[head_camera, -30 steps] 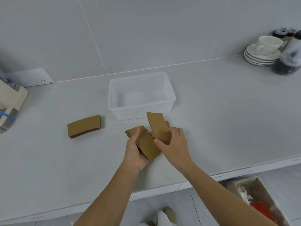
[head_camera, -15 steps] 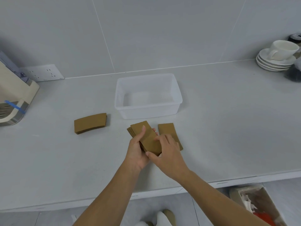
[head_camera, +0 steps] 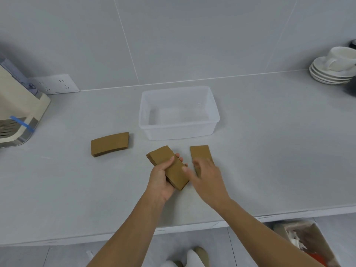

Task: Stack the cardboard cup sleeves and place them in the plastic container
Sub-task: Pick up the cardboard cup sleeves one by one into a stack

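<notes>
Grey countertop [head_camera: 269,151] against a tiled wall, and the plastic container [head_camera: 179,130] sits at twelve o'clock from the hands, nothing in it yet. Left hand [head_camera: 161,182] is clamped on a stack of sleeves [head_camera: 167,164], thumb across the top, fingers curled beneath. Right hand [head_camera: 208,176] is blurred, fingers spread and holding nothing, reaching over a loose sleeve [head_camera: 200,154] lying flat at one o'clock; whether it touches yet, I cannot tell. Another sleeve pile [head_camera: 109,143] waits at ten o'clock, well apart from the rest. So we look to be mid-gather: stacking underway, nothing boxed. Next move likely calls for pinching that flat sleeve up by an edge, since it lies flush, then squaring it onto the held stack. Cups and saucers [head_camera: 333,68] stand far off at two o'clock.
</notes>
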A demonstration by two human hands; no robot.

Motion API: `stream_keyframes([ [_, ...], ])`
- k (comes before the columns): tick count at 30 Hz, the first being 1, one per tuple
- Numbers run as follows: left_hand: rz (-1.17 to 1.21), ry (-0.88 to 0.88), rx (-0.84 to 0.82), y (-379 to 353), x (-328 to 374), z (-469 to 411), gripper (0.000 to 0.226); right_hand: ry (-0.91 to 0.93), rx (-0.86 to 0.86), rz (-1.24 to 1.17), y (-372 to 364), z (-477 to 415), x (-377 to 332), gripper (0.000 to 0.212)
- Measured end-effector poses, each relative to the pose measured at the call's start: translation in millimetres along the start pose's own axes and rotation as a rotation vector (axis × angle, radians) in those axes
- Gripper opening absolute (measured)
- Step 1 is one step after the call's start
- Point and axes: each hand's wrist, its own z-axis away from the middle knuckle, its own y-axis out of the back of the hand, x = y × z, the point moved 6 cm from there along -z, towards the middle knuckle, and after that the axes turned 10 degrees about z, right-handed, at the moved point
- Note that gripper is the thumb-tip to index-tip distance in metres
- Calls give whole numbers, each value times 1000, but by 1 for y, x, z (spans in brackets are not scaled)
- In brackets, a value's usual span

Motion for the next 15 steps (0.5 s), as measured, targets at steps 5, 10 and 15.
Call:
stream_keyframes([
  [5,18,-31,33,6,6,0,11,-212,100,311,5,-11,32,52],
  [10,41,-53,48,10,10,1,3,-291,85,434,-4,-9,45,69],
  [15,57,-54,49,14,12,-1,12,-295,76,451,-11,-4,45,72],
])
